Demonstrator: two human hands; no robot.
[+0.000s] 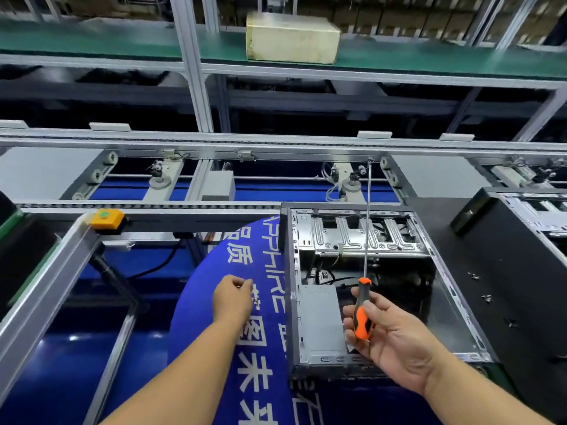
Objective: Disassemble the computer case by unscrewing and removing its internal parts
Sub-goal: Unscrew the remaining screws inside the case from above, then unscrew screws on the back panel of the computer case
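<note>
While our right hand (389,329) curls round the orange-and-black long-shafted screwdriver (363,311) over the near edge of the open black metal computer case (291,289), our left hand (232,297), apparently pinching something small, should set it aside before we steady the silver drive cage (362,237) at the far end.

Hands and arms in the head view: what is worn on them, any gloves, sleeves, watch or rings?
Nothing visible is worn. The left hand and right hand are bare, without gloves. Both forearms are bare up to the bottom edge of the picture, no sleeves showing. No watch, wristband or ring can be seen on either.
</note>
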